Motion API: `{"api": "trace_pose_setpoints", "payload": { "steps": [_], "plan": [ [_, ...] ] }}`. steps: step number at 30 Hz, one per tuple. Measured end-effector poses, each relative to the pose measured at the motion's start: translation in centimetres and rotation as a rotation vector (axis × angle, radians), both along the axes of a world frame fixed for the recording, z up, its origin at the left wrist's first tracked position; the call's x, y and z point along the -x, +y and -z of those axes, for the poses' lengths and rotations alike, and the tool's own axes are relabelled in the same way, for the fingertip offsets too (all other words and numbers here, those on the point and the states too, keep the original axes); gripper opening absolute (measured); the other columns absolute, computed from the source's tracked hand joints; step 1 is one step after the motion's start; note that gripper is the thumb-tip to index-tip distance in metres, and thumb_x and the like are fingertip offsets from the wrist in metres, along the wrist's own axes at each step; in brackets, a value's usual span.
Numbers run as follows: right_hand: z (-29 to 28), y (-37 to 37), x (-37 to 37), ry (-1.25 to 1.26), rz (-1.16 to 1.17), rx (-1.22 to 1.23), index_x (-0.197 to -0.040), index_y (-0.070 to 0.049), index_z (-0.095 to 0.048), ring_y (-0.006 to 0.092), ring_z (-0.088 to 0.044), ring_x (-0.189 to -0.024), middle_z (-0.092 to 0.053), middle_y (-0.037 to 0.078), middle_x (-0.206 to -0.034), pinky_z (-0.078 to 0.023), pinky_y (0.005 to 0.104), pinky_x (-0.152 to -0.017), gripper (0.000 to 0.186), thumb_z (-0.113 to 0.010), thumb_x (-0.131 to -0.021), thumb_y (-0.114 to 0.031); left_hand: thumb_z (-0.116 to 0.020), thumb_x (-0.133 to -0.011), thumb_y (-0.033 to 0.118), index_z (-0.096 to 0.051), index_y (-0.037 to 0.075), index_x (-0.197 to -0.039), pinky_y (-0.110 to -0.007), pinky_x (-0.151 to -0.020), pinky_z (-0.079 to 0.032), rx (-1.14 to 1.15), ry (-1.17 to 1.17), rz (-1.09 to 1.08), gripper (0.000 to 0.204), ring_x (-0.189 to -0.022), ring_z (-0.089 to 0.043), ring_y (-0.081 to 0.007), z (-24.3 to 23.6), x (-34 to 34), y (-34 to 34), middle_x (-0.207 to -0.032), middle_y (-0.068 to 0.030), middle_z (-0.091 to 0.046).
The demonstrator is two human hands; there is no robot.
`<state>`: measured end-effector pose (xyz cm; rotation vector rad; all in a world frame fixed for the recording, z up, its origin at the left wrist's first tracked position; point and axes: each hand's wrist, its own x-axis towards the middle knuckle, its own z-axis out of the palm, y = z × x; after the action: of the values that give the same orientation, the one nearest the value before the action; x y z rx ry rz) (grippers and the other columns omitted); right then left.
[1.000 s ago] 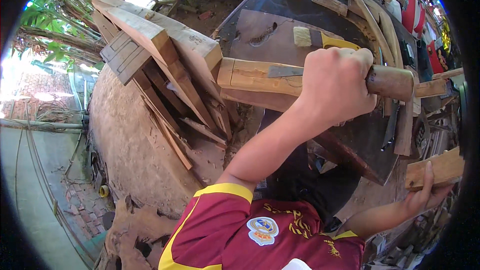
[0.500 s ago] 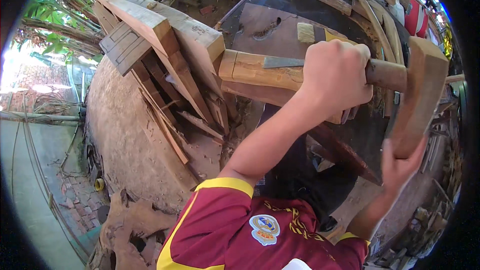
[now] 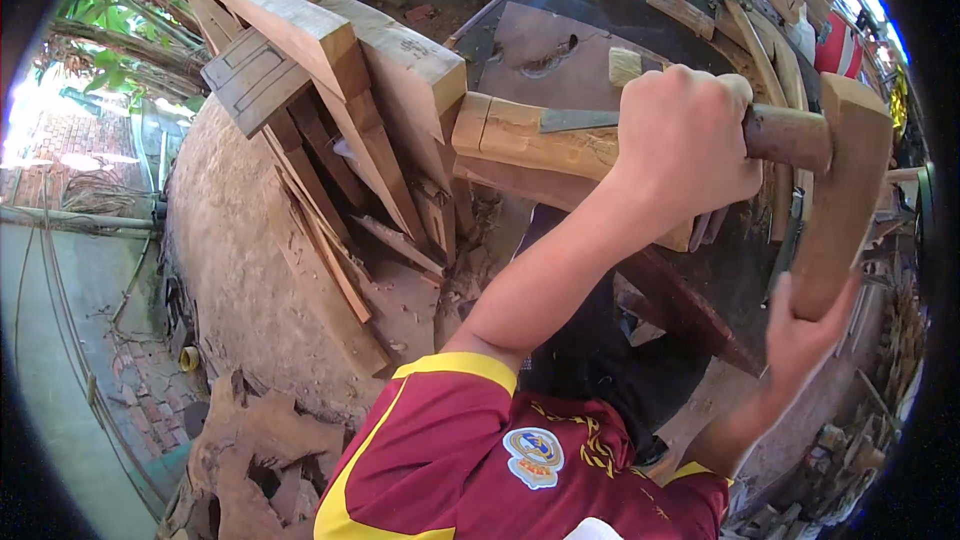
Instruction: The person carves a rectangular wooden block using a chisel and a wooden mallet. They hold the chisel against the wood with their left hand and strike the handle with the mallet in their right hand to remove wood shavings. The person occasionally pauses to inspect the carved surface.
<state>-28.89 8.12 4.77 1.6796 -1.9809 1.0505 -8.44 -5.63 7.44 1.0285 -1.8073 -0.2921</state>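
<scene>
At near right, the right hand (image 3: 808, 335) grips a wooden block (image 3: 850, 195) at the butt of the chisel (image 3: 788, 134); farther in, the left hand (image 3: 685, 135) clenches the chisel, its blade along a squared timber (image 3: 535, 148). This looks like the striking step; another blow would call for steady aim. Beyond lies a paintbrush (image 3: 625, 66).

The wooden block (image 3: 848, 195) is brown, the chisel blade (image 3: 577, 121) grey, the shirt (image 3: 440, 450) maroon — with yellow trim (image 3: 460, 367).
</scene>
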Motion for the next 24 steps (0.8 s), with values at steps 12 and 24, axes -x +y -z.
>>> {"api": "trace_pose_setpoints", "payload": {
  "steps": [12,24],
  "plan": [
    [-0.4,-2.2,-1.7,0.018,-0.16,-0.137,-0.13,0.003,-0.039,0.0317,-0.051,-0.111,-0.05,0.018,-0.123,-0.038,0.0402,-0.096,0.068,-0.07,-0.072,-0.011,-0.069,-0.048,0.022,-0.059,0.009,-0.063,-0.04,-0.056,-0.049,0.008,0.021,-0.002,0.022,-0.059,-0.06,-0.0323,0.7,0.1,0.2,-0.058,-0.0126,-0.058],
    [0.5,-2.5,-2.8,0.1,-0.014,0.1,-0.128,0.005,-0.036,0.0336,-0.053,-0.108,-0.052,0.022,-0.119,-0.04,0.0392,-0.095,0.075,-0.076,-0.067,-0.011,-0.07,-0.049,0.023,-0.06,0.009,-0.063,-0.039,-0.056,-0.049,-0.006,-0.064,-0.035,0.022,-0.059,-0.06,-0.0311,0.6,0.5,-0.7,-0.058,-0.0122,-0.058]
  ]
}}
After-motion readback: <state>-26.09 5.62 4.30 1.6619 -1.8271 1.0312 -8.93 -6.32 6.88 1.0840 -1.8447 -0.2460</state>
